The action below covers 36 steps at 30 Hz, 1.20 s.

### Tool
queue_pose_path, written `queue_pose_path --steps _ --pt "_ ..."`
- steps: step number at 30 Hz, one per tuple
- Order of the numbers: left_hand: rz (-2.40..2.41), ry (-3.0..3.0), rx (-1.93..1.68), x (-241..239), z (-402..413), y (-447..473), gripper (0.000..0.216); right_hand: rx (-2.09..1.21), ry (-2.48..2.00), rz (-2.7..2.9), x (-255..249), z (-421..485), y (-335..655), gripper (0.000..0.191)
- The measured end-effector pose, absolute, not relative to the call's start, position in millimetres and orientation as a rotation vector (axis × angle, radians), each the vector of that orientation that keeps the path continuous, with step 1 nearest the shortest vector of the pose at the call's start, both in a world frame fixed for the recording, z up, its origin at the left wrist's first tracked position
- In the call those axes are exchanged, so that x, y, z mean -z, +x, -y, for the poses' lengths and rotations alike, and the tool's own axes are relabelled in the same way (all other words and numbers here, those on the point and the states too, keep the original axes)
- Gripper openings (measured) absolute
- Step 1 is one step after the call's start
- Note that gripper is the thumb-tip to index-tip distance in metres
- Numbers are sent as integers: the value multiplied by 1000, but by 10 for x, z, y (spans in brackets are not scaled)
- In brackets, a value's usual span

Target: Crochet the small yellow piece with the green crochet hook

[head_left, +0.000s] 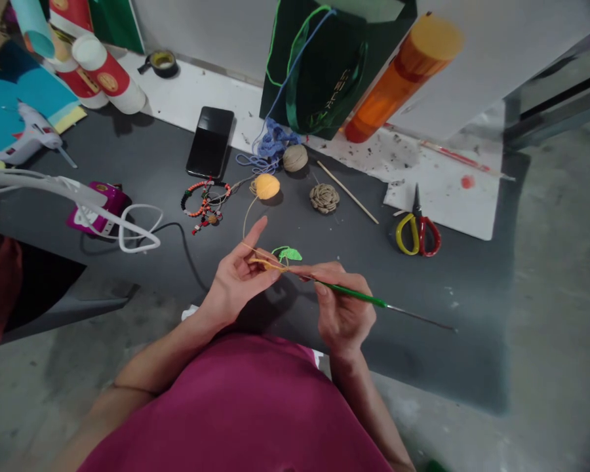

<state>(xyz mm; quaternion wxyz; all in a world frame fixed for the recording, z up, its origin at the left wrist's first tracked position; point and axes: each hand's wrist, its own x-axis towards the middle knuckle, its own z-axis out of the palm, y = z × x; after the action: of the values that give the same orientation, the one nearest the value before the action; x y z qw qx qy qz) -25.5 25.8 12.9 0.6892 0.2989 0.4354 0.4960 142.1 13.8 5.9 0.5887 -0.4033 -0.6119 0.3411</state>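
Observation:
My right hand (pixel 347 305) is closed round the green grip of a crochet hook (pixel 354 293), whose thin metal end sticks out to the right. Its other end meets yellow yarn (pixel 265 262) at my left fingertips. My left hand (pixel 238 275) pinches that yarn, thumb against fingers, with the index finger raised and a strand running over it. The strand leads up to a yellow yarn ball (pixel 267 187) on the table. Just beyond the fingertips lies a bright green crocheted leaf (pixel 290 254). The small stitches between my hands are partly hidden by the fingers.
Beyond my hands lie a beaded bracelet (pixel 205 200), a beige crocheted flower (pixel 324 198), a wooden stick (pixel 348 193), scissors (pixel 417 229) and a black phone (pixel 210 142). A dark green paper bag (pixel 319 72) and an orange tube (pixel 398 85) stand behind. White cables (pixel 78 187) hang at left.

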Motion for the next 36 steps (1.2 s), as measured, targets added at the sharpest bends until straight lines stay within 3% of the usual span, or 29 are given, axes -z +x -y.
queue_pose_path --steps 18,24,30,36 --pt "-1070 841 -1157 -138 -180 -185 86 -311 -986 1727 -28 -93 1406 25" --pt "-1094 874 -1199 -143 -170 -165 88 -328 -1009 1730 -22 -66 1405 33" --pt "-822 444 -1056 -146 -218 -158 105 -490 -952 1595 76 -74 1395 41" --pt "-733 195 -899 -136 -242 -153 113 -668 -941 1335 129 -68 1309 30"
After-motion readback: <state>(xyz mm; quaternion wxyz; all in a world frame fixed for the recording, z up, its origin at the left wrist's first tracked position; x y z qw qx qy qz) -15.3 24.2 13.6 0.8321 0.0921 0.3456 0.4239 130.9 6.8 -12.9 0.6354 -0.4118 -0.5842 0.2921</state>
